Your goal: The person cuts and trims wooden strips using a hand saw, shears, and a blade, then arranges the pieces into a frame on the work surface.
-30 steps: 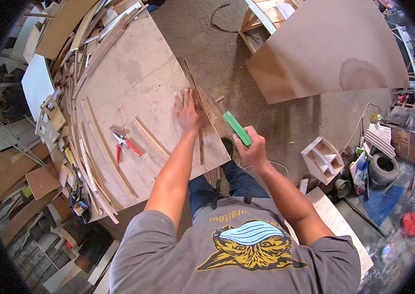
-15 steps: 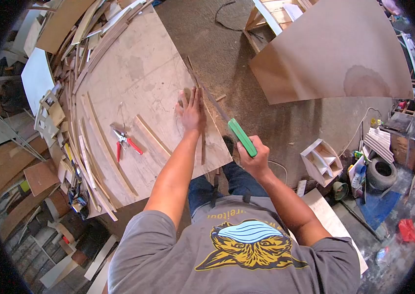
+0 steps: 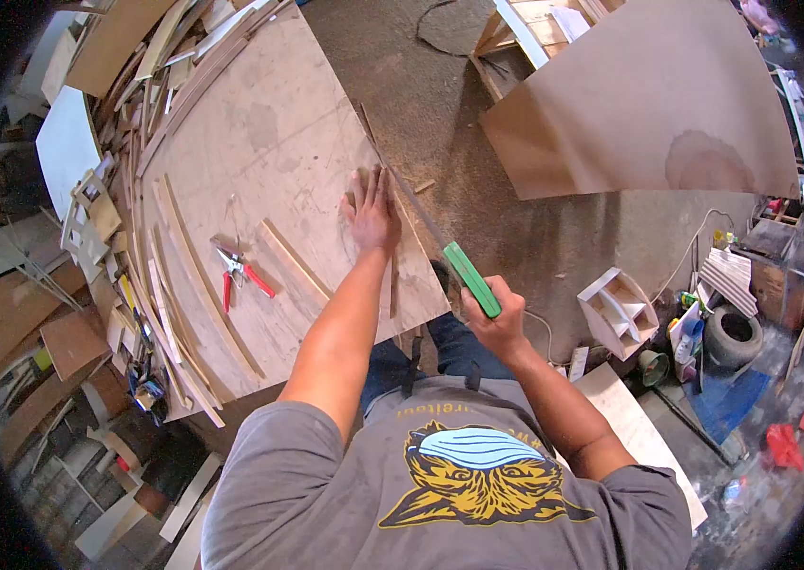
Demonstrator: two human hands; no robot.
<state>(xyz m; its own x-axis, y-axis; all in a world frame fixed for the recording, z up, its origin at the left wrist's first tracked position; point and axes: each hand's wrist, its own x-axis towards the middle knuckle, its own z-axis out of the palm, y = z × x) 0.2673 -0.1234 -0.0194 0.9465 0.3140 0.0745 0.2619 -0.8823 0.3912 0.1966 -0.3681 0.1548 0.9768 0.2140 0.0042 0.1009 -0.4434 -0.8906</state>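
Observation:
My right hand [image 3: 497, 315] is wrapped round the green handle [image 3: 471, 278] of a handsaw. The saw's narrow dark blade [image 3: 423, 207] runs up and left along the right edge of the plywood board [image 3: 278, 161]. My left hand [image 3: 371, 211] lies palm down near that edge, fingers stretched out and slightly apart. A thin wood strip [image 3: 393, 287] shows below the left palm, partly hidden by the hand. Left of the left forearm, red-handled pliers [image 3: 242, 274] lie on the board with their handles spread.
Several long wood strips [image 3: 201, 266] lie on the board, and offcuts crowd its left side. A large brown sheet [image 3: 644, 104] stands at upper right. On the floor at right are a small white shelf box [image 3: 619, 313] and a tyre [image 3: 734, 335].
My right hand and the saw have drawn back slightly, down and toward my body. The left hand stays at the board's edge, and the view has shifted a little.

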